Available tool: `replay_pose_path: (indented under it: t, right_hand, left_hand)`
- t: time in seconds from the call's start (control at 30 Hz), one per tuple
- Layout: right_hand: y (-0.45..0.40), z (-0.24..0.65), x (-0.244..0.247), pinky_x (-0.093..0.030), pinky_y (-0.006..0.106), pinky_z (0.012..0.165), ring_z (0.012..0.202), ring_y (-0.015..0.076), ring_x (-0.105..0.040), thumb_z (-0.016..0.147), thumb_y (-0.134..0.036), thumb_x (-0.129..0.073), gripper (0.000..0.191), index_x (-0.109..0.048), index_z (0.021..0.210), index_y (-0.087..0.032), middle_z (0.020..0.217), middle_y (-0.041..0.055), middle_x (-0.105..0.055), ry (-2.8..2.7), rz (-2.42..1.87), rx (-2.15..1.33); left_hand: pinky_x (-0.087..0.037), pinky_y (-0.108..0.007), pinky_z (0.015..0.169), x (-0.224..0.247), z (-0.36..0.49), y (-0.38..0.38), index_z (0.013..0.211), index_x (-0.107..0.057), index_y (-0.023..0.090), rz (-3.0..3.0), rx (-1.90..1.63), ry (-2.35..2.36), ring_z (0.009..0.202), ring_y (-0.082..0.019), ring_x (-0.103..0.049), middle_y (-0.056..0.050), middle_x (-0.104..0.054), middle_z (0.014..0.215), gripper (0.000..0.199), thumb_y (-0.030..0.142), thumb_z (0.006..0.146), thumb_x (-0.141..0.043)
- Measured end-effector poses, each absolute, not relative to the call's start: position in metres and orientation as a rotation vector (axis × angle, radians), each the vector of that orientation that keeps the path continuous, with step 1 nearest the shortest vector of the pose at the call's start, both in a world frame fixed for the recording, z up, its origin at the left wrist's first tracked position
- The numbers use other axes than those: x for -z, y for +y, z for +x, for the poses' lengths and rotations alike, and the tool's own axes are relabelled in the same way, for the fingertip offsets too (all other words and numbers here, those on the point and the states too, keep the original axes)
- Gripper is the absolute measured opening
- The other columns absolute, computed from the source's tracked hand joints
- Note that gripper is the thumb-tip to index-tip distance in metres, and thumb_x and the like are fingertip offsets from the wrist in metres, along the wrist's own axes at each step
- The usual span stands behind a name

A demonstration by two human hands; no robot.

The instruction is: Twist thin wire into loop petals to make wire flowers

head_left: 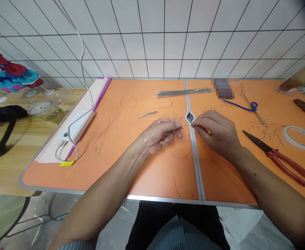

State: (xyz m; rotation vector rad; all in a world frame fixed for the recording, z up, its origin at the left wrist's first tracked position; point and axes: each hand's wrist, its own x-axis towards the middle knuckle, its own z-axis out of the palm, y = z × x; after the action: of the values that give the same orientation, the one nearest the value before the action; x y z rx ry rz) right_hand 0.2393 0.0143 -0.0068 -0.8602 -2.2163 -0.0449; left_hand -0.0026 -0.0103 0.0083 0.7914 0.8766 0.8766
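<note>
Between my hands is a thin wire (178,157) bent into round loops, with one large loop hanging below. My left hand (160,134) pinches it with thumb and forefinger. On the other side my right hand (214,129) is closed at the fingertips on an end of the same wire, just right of the table's metal seam. Behind my hands lie a small bunch of short wires (147,114) and a long bundle of straight wires (183,92). A separate wire ring (128,103) rests farther left.
Red-handled pliers (285,158), a white tape roll (301,138), tangled wire and scissors lie to the right. A white power strip (78,132) with a cable is at the left of the orange folding table (110,173). Loose straight wires (97,140) lie nearby. A tiled wall stands behind.
</note>
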Motion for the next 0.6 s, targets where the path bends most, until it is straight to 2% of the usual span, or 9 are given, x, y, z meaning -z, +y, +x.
replay_pose_path:
  t: [0.13, 0.4, 0.5, 0.6]
  right_hand:
    - [0.014, 0.240, 0.006, -0.058, 0.040, 0.078, 0.090, 0.0243, -0.075, 0.106, -0.014, -0.061, 0.025, -0.075, 0.093, -0.030, 0.096, 0.0057, -0.082, -2.231, -0.848, 0.118]
    - [0.011, 0.241, 0.002, -0.055, 0.041, 0.070, 0.083, 0.0249, -0.073, 0.102, -0.012, -0.059, 0.028, -0.078, 0.091, -0.030, 0.094, 0.0054, -0.084, -2.267, -0.890, 0.307]
    - [0.009, 0.238, 0.002, -0.055, 0.042, 0.073, 0.086, 0.0254, -0.073, 0.102, -0.013, -0.060, 0.027, -0.078, 0.091, -0.031, 0.097, 0.0053, -0.084, -2.266, -0.950, 0.238]
    - [0.002, 0.232, 0.001, -0.058, 0.044, 0.079, 0.093, 0.0272, -0.073, 0.102, -0.019, -0.066, 0.018, -0.077, 0.094, -0.031, 0.103, 0.0078, -0.082, -2.119, -0.929, 0.111]
  left_hand:
    - [-0.013, -0.023, 0.041, -0.007, -0.003, -0.010, 0.071, -0.067, 0.014, 0.813, -0.868, 0.888, 0.041, -0.002, -0.035, -0.007, -0.071, 0.071, 0.027, 0.031, 0.081, -0.085]
    - [-0.012, -0.025, 0.044, -0.002, 0.001, -0.011, 0.065, -0.063, 0.016, 0.865, -0.883, 0.960, 0.043, -0.003, -0.033, -0.005, -0.067, 0.066, 0.022, 0.024, 0.078, -0.079]
    - [-0.015, -0.025, 0.046, 0.000, 0.003, -0.012, 0.065, -0.060, 0.017, 0.881, -0.921, 0.973, 0.045, -0.003, -0.034, -0.003, -0.066, 0.064, 0.021, 0.023, 0.076, -0.076]
    - [-0.020, -0.024, 0.047, 0.002, 0.004, -0.013, 0.065, -0.060, 0.018, 0.885, -0.992, 1.007, 0.048, -0.004, -0.036, -0.003, -0.066, 0.065, 0.020, 0.024, 0.076, -0.077]
